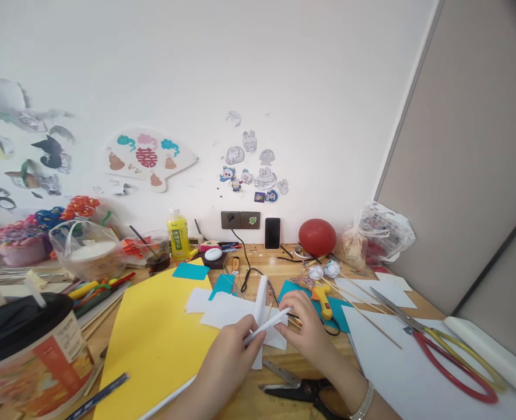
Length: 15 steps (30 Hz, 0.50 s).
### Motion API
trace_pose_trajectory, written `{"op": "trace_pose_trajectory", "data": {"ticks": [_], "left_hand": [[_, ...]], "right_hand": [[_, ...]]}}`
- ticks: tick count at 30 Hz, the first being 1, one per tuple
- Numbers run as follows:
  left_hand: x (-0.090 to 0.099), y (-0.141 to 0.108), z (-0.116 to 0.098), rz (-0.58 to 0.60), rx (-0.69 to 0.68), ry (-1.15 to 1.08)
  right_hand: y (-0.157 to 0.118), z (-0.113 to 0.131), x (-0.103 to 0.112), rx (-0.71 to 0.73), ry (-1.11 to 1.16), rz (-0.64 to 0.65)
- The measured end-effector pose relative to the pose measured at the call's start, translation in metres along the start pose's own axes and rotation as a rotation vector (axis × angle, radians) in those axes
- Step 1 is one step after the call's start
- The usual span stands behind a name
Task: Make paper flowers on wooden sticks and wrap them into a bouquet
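Observation:
A thin white rolled paper stick (271,324) slants through both hands, its long end trailing down to the lower left edge behind my left forearm. My left hand (229,350) pinches it between thumb and fingers. At its upper end, the fingers of my right hand (304,326) close on the tip. Behind the hands, a second white paper roll (261,294) lies on cut white paper pieces (227,309). Black-handled scissors (301,389) rest partly open on the table just below my right hand.
Yellow card (153,344) covers the left table, beside a large noodle cup (34,350). A yellow glue gun (323,300) lies on teal paper at right. Large red-and-yellow-handled scissors (454,364) lie on white sheets. Further back are a drink bottle (179,233), phone (272,233) and red balloon (318,237).

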<state>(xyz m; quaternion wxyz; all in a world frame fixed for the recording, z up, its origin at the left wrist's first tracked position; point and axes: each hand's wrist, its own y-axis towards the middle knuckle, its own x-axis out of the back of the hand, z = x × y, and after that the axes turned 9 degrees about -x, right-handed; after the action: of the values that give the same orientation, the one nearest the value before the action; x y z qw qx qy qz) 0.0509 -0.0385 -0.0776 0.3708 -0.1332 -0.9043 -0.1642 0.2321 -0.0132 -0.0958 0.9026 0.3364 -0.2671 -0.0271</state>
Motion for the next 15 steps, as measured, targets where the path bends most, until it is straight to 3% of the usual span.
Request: {"op": "trace_pose_trajectory", "data": {"ticks": [15], "left_hand": [[0.0036, -0.0044, -0.0079, -0.048, -0.038, 0.257]], "right_hand": [[-0.0001, 0.0008, 0.0085, 0.014, -0.007, 0.085]]}}
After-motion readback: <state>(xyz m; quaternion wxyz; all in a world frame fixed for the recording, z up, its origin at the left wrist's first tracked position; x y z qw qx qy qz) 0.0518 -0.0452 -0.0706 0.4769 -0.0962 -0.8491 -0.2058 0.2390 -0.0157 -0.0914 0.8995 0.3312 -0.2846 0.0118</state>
